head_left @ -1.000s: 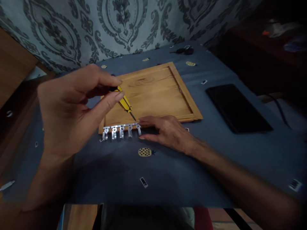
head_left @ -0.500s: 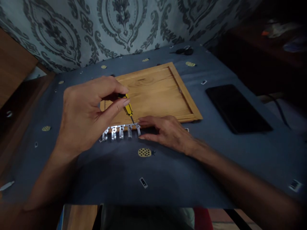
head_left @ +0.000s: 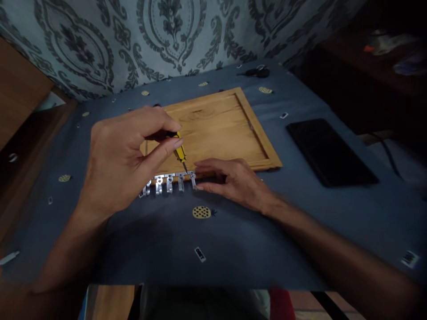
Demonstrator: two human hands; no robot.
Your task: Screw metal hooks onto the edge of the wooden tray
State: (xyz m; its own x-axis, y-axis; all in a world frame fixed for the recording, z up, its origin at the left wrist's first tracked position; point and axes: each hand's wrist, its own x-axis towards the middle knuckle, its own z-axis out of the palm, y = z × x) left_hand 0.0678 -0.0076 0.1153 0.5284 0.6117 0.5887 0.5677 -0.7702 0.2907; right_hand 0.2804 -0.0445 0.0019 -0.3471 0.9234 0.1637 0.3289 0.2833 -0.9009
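My left hand (head_left: pixel 123 155) pinches a small yellow and black screwdriver (head_left: pixel 180 152) between thumb and fingers. Its tip points down at the right part of a silver metal hook rail (head_left: pixel 170 178), which lies along the near edge of a framed wooden board (head_left: pixel 213 129). Several hooks hang from the rail toward me. At the rail's right end, my right hand (head_left: pixel 233 182) has its thumb by the lowest part of the last hook and its fingers on the board's edge. The left end of the rail is partly behind my left hand.
A black flat device (head_left: pixel 332 152) lies to the right on the blue patterned tablecloth (head_left: pixel 233 249). Dark scissors-like handles (head_left: pixel 260 71) lie at the back. A patterned curtain (head_left: pixel 126 40) hangs behind the table, and a wooden cabinet (head_left: pixel 20 89) stands at the left.
My left hand and the screwdriver have shifted very slightly to the right. My right thumb has moved up a little near the last hook.
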